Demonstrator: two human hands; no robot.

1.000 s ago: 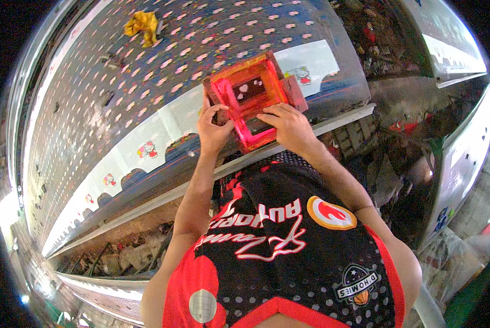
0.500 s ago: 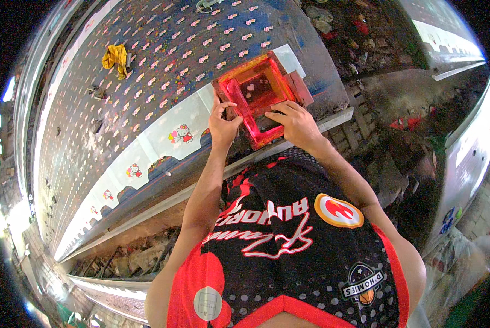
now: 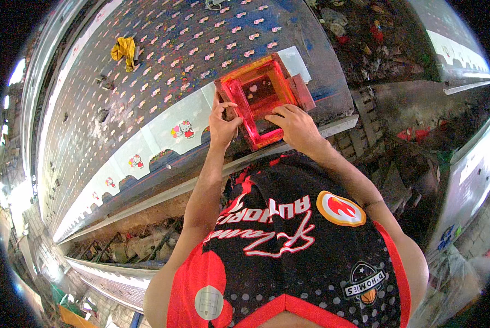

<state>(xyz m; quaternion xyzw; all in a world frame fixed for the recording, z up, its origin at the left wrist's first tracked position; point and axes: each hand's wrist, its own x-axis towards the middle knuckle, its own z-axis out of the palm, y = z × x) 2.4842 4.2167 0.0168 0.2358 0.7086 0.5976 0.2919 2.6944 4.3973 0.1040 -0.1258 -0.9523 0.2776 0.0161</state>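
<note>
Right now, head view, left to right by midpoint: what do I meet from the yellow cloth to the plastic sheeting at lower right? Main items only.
Yellow cloth → largest cartoon print on the white strip → left hand → red frame → right hand → plastic sheeting.

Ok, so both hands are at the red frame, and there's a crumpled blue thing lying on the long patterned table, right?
Not quite: the crumpled thing is yellow, not blue, as the head view shows. The rest is right: it lies on the long patterned table, and the left hand and right hand are both at the red frame.
</note>
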